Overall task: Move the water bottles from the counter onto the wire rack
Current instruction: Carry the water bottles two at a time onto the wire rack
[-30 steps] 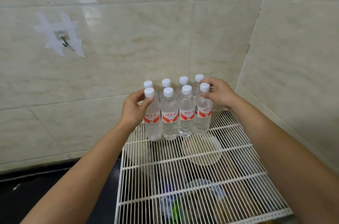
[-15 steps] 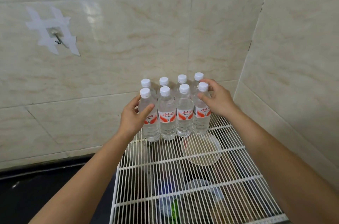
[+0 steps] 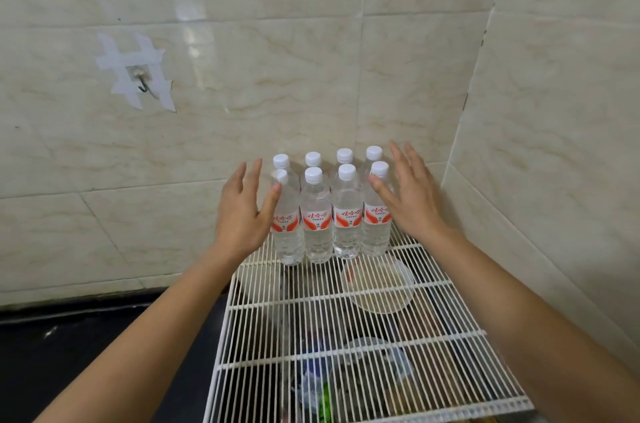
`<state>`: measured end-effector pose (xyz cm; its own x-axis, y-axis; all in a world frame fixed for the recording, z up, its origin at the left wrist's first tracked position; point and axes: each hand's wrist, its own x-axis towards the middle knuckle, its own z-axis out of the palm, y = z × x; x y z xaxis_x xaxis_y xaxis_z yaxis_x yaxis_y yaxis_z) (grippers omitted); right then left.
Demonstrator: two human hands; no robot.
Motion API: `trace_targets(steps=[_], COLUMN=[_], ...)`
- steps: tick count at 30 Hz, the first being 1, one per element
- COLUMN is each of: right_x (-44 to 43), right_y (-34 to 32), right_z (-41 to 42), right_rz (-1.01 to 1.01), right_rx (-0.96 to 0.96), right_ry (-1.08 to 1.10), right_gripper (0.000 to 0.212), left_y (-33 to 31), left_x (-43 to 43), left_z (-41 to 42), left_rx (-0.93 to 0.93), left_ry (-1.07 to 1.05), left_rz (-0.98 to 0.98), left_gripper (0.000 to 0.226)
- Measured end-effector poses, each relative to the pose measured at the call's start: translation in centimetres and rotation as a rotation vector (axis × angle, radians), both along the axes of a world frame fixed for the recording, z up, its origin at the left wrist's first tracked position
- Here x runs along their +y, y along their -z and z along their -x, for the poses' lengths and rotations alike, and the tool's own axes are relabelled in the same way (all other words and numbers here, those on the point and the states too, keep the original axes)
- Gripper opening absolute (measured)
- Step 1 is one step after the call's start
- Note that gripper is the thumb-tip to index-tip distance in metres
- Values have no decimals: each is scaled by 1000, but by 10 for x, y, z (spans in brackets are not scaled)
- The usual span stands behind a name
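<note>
Several clear water bottles (image 3: 317,218) with white caps and red-and-white labels stand upright in two rows at the back of the white wire rack (image 3: 363,363), close to the tiled wall. My left hand (image 3: 240,211) is beside the leftmost front bottle, fingers straight and spread, thumb near the bottle's shoulder. My right hand (image 3: 407,195) is on the right side of the group, fingers straight and spread, partly covering the rightmost front bottle. Neither hand grips a bottle.
Beige tiled walls meet in a corner behind and right of the rack. A metal wall hook (image 3: 143,85) with white tape is at upper left. Under the wires lie a round lidded container (image 3: 379,284) and other items. A dark counter (image 3: 69,346) lies at lower left.
Both hands have let go of the outer front bottles and opened, fingers now straight and spread beside the group. The bottles stay standing on the rack.
</note>
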<state>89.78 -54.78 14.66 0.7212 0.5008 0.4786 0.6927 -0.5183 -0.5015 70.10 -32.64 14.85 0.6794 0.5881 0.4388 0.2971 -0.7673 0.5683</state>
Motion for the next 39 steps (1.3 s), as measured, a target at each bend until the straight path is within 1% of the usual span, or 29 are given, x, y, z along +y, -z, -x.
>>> trace_targets(steps=[2,3,4,7,10,13,17,22,24,26,29,33,36,39], right_x=[0,1,5,26,59,95,139,193,223,252,306,366,398,432], right_y=[-1,-1,0,14,34,49,49,32,26,19,11,13,25,37], right_z=[11,19,28,58,99,150,227,337,387,428,519,628,682,716], right_rz=[-1,-7,-18,-28,-66,-77,-66,-33,-50,-68,-84,-70,-64,-47], right_rx=[-192,-276,-339,-425,-435,-380,-366,-365,-387,-376,-344,-335,-330,-328], right_ry=[-1,-19,-48,-154,-290,-462,-616,-747,-788,-793,-829,-951,-1027,-1094], right_gripper=[74,72,72,78,78,80,79,75,74,73,72,70,68,67], left_y=[-8,-11,-12,-9,6,21,19,6,2,0,0,-1,2,11], left_x=[-5,-6,-8,-15,-23,-28,-23,9,28,44,75,110,134,161], left_z=[21,32,45,87,140,202,293,416,468,505,584,675,725,763], left_rx=[-16,-28,-39,-19,122,237,295,257,231,221,247,334,362,393], left_ry=[-64,-95,-126,-252,-354,-457,-623,-783,-845,-869,-909,-965,-1014,-1041], left_rz=[-247,-348,-408,-442,-472,-465,-374,-366,-343,-345,-339,-361,-312,-293], left_gripper=[63,62,61,61,63,63,65,66,66,66,66,65,66,66])
